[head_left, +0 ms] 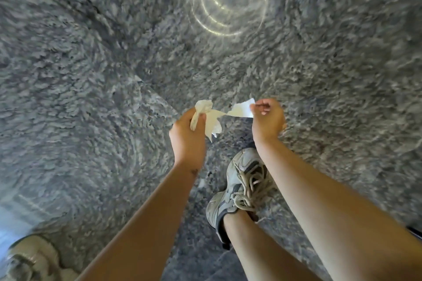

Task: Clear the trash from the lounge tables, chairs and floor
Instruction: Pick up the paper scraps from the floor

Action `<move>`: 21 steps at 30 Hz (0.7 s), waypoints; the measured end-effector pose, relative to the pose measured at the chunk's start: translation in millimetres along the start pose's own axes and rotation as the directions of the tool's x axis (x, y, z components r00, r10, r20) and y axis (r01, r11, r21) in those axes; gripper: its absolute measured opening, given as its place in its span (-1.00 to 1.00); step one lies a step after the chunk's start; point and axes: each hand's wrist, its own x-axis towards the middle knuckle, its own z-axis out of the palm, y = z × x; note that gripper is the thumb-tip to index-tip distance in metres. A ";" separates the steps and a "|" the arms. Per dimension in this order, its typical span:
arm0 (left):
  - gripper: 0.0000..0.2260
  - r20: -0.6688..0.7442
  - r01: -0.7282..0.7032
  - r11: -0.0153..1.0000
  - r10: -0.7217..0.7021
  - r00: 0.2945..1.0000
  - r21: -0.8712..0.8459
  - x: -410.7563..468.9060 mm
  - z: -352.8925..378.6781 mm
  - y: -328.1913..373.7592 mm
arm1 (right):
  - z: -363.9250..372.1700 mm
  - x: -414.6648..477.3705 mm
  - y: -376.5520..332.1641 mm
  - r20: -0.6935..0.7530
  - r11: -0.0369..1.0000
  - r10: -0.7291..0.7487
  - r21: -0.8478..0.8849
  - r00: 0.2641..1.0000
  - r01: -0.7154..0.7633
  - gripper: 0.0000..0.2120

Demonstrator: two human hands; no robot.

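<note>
A crumpled white tissue (211, 118) stretches between both hands above the grey speckled floor. My left hand (187, 134) grips its bunched end, with loose corners hanging below the fingers. My right hand (268, 120) pinches the flat far end (243, 109) between thumb and fingertips. Both forearms reach out from the bottom of the view.
The polished grey stone floor (91, 75) fills the view, blurred by motion, with a bright round light reflection (228, 0) at the top. My grey laced sneaker (239, 189) stands below the hands; another shoe (32, 258) shows at the bottom left.
</note>
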 end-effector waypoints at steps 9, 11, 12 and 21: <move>-0.76 0.018 0.076 0.987 -0.074 0.997 -0.145 -46.6 -59.6 97.7 | -73.0 -68.2 -118.0 0.329 0.850 -0.021 0.504 0.944 -0.156 -0.80; -0.80 0.020 0.068 0.979 -0.065 0.998 -0.192 -58.2 -79.3 130.1 | -87.1 -92.5 -150.0 0.384 0.854 -0.070 0.500 0.921 -0.144 -0.80; -0.82 0.016 0.060 0.976 -0.058 0.998 -0.209 -62.8 -89.0 146.5 | -93.0 -103.8 -165.1 0.396 0.857 -0.085 0.497 0.914 -0.135 -0.80; -0.78 0.004 0.008 0.931 -0.007 1.000 -0.365 -71.7 -158.7 252.5 | -109.4 -151.3 -278.2 0.208 0.888 -0.348 0.385 0.914 0.250 -0.79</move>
